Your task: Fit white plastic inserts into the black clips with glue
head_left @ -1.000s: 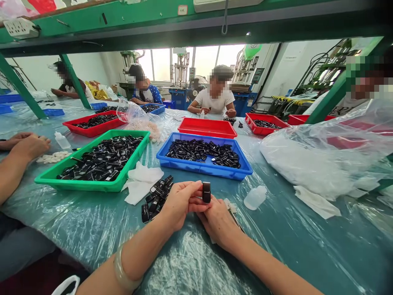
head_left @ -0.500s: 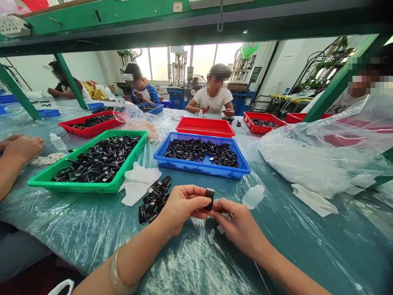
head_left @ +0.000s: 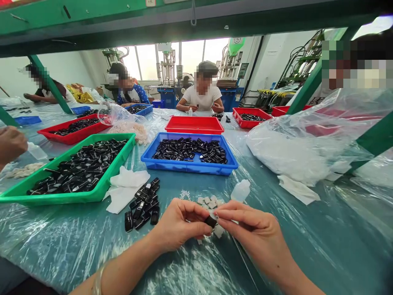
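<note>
A small black piece (head_left: pixel 211 221) is pinched between the thumb and fingers of my left hand (head_left: pixel 181 225). My right hand (head_left: pixel 254 229) meets it from the right, fingers pressed together at the piece's upper edge; what they hold there is too small to name. Small white pads (head_left: pixel 211 201) lie on the plastic-covered table just beyond and under my fingers, beside tiny white bits (head_left: pixel 184 194). Left of my hands is a loose pile of black pieces (head_left: pixel 144 203), next to a crumpled white cloth (head_left: pixel 127 184). Behind my right hand stands a translucent bottle (head_left: pixel 240 190), tilted.
A blue tray (head_left: pixel 187 166) and a green tray (head_left: pixel 73 198) hold many black pieces. A red tray (head_left: pixel 194 125) sits behind. Clear plastic bags (head_left: pixel 285 151) lie right. Another person's hand (head_left: pixel 12 143) is at far left; a green shelf beam (head_left: pixel 123 30) crosses above.
The view has shifted right and tilted. My hands are lower in view, and the black piece has turned from upright to slanted. White pads once hidden behind my hands now show.
</note>
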A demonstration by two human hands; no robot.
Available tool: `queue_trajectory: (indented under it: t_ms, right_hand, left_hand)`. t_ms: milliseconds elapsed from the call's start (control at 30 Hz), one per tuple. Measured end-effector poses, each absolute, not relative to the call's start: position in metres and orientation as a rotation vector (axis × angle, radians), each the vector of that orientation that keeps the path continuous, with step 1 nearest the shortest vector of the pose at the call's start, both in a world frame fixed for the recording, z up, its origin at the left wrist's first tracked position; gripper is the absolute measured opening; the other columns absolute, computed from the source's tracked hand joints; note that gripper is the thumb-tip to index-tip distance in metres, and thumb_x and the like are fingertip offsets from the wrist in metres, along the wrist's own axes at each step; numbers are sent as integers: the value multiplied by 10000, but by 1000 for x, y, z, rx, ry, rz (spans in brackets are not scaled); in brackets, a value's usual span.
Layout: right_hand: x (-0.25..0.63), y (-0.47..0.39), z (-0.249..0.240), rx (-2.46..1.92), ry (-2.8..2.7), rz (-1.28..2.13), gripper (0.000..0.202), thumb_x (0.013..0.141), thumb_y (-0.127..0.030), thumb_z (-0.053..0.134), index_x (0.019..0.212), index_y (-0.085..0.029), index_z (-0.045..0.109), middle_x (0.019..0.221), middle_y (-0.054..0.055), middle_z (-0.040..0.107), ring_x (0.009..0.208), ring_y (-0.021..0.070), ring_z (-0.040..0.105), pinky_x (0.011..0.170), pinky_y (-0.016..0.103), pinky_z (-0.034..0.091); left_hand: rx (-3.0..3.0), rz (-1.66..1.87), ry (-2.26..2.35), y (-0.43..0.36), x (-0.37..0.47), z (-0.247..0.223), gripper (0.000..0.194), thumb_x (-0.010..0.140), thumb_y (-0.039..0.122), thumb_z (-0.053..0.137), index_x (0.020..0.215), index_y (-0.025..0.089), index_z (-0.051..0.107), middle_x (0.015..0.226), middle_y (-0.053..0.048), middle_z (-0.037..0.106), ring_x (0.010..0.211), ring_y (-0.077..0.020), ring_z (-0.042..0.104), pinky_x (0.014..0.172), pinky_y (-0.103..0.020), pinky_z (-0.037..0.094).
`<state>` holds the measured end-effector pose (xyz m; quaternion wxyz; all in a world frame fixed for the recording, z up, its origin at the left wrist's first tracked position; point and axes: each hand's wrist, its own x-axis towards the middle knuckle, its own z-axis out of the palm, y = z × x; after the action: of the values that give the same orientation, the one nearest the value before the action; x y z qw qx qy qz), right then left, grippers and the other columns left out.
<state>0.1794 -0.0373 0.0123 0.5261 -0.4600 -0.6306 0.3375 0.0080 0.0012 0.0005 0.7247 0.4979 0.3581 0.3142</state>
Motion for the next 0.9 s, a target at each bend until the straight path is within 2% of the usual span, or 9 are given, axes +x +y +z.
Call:
queue_trajectory:
  t_ms: [133, 400, 700, 900]
  right_hand:
    - [178, -39, 8, -1039, -1556, 771, 230, 738, -126, 657, 838, -311, 752, 761, 9, 703, 670, 142, 648, 581, 229, 528]
    - [178, -38, 6, -1048, -1632, 744, 298, 740, -90, 652, 905, -323, 737, 795, 2, 699, 710, 139, 654, 624, 222, 529]
    - [178, -39, 0, -1053, -1597, 809, 291, 763, -104, 642, 910, -339, 731, 837, -13, 684, 743, 122, 645, 628, 188, 516]
    - [177, -39, 0, -1051, -1601, 812, 299, 772, -104, 633, 924, -344, 725, 843, -19, 678, 757, 119, 642, 642, 185, 507]
  left_hand:
    - [1108, 697, 811, 0, 8, 0, 161, 567, 162, 756, 715, 125, 705, 604, -31, 672, 514, -99, 564, 535, -221, 457]
    - [1099, 700, 778, 1, 9, 1, 138, 580, 126, 738, 714, 119, 704, 578, -27, 666, 502, -92, 566, 521, -206, 456]
    - [1080, 681, 758, 2, 9, -2, 157, 592, 149, 742, 738, 102, 710, 596, -46, 676, 543, -126, 620, 522, -214, 489]
    - [1062, 718, 727, 2, 9, -3, 134, 585, 120, 736, 713, 92, 708, 560, -38, 664, 466, -83, 561, 508, -201, 465]
